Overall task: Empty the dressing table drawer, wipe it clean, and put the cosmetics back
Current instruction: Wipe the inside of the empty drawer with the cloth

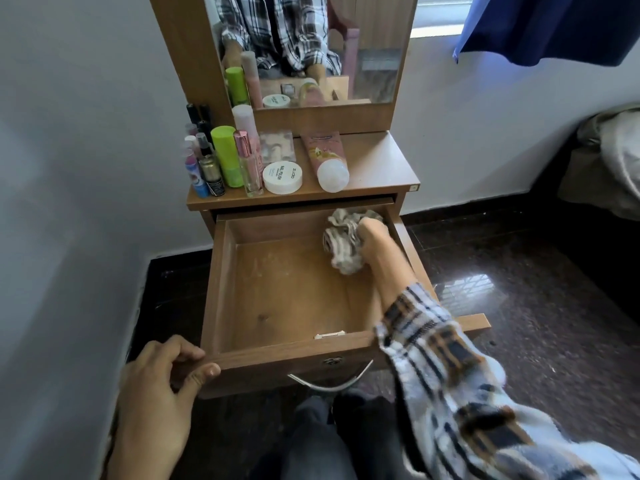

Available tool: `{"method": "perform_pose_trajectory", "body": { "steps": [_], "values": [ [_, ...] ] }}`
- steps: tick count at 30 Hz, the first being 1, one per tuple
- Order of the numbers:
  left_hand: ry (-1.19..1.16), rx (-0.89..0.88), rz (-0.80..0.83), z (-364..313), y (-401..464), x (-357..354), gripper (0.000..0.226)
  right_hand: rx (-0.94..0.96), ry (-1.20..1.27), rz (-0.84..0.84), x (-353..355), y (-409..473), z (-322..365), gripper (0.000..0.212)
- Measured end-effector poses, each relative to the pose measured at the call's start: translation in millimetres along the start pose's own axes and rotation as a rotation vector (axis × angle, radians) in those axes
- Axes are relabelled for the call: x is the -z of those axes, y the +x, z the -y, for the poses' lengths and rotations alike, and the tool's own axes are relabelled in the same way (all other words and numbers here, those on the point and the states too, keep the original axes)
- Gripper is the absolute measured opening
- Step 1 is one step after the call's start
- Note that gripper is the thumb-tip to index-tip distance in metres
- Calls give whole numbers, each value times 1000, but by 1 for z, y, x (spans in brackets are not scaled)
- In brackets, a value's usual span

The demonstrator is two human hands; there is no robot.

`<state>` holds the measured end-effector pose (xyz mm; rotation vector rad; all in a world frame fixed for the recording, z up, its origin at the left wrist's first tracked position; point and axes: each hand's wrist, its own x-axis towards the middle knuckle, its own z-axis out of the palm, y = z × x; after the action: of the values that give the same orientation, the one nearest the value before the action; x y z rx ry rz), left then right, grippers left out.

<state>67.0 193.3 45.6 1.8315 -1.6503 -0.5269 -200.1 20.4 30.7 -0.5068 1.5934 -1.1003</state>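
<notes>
The brown wooden dressing table drawer (277, 289) is pulled well out toward you and holds no cosmetics, so the emptying step looks done. Its bare floor shows pale smudges and dusty streaks across the middle and left, which suggests the wiping is under way rather than finished.

In the head view, your right hand (372, 237) reaches deep into the far right corner of the drawer, fingers curled round a crumpled grey-and-white striped cloth (344, 242) that presses against the drawer floor near the back wall. Your left hand (162, 382) grips the near left corner of the drawer front, thumb on the top edge and fingers wrapped over it, apparently steadying the drawer.

The cosmetics wait on the wooden surface (377, 161) above: a lime-green cylindrical bottle (227, 155), a clear glass perfume bottle with a pink cap (249, 164), a round white jar labelled nail polish (282, 177), a pink squeeze tube with a white cap (327, 157) lying on its side, and a cluster of small dark bottles at the left edge.

Judging from this, the rest of the floor remains to wipe, and then everything goes back in.
</notes>
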Motion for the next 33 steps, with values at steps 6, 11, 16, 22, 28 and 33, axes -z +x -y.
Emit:
{"method": "perform_pose_trajectory", "body": {
  "steps": [6,11,16,22,28,33],
  "values": [
    [17,47,-5,1,-2,-2,25,458,-800,192,74,-41,77,12],
    [15,18,-13,4,-4,-2,19,738,-1707,76,77,-49,106,12],
    [-7,13,-5,11,-3,-4,26,1120,-2689,199,33,-15,34,27],
    [-63,16,-18,17,-3,-8,31,926,-3175,79,10,19,10,32],
    [-70,-17,-34,15,-4,-11,34,912,-3023,175,1,24,16,32],
    [-36,-24,-45,15,-6,-10,31,919,-2991,375,12,9,16,27]
  ]
}}
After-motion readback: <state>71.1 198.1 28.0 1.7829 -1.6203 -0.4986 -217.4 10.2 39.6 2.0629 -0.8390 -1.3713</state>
